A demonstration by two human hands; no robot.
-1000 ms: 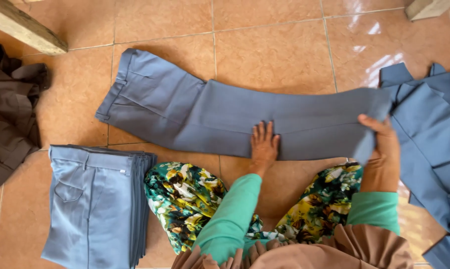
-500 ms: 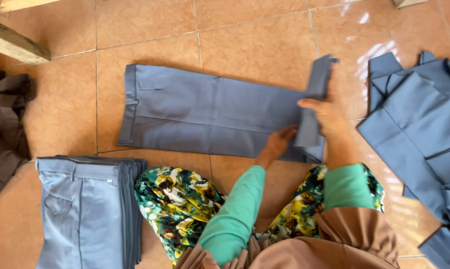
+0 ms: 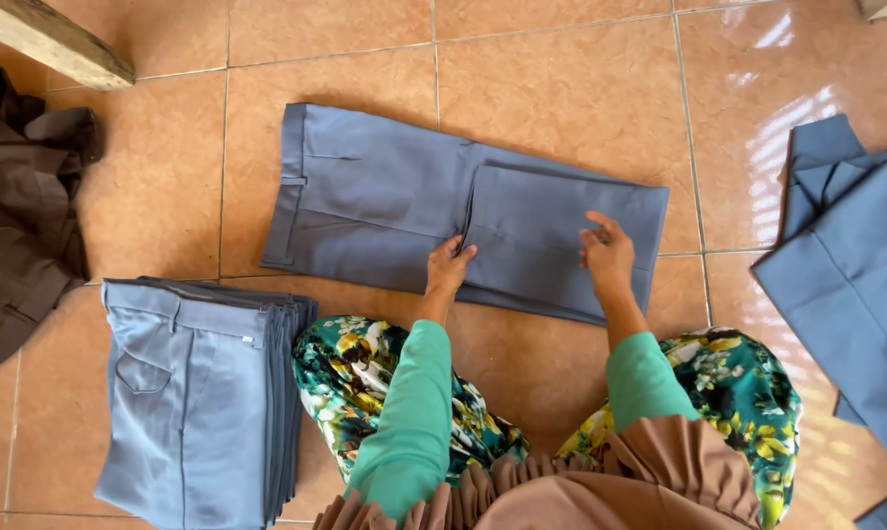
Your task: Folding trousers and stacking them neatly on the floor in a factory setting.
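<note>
Left hand point(image 3: 448, 267) at centre frame, palm down, fingers together and pressed flat, right hand point(image 3: 608, 257) just right of centre, palm down, fingers slightly spread, both forearms in green sleeves reaching up from the lower edge, hands apart

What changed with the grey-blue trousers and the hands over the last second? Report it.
The right hand carried the leg end of the grey-blue trousers leftward over the middle and let go; it now rests flat on the fold. The left hand stayed at the crease. The folded stack and brown garment are unchanged.
</note>
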